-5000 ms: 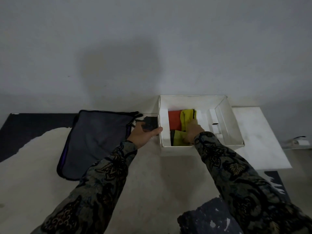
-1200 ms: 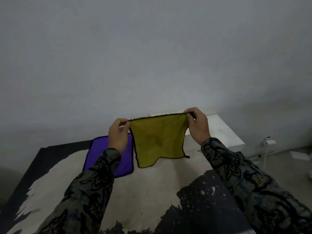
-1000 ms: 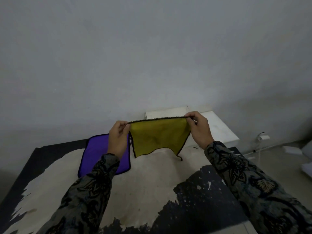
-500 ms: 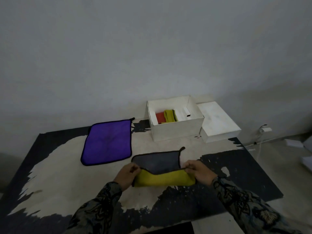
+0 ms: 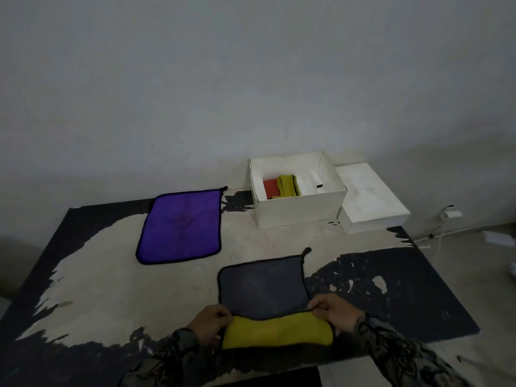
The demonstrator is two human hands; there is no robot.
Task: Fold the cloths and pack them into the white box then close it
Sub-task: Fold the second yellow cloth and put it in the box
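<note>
Matt fleecy cloth (image 5: pixel 265 291), matt white cardboard box (image 5: pixel 300 210), worn, flaking tabletop (image 5: pixel 111 289)

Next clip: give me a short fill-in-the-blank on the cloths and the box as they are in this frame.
1. The cloth that both hands pinch shows grey on top and ____ on its turned-over near edge.
2. The cloth lying flat and untouched is ____.
3. The white box stands ____, with folded cloths inside.
4. Its lid lies to the box's ____.

Missing words: yellow; purple; open; right
</note>
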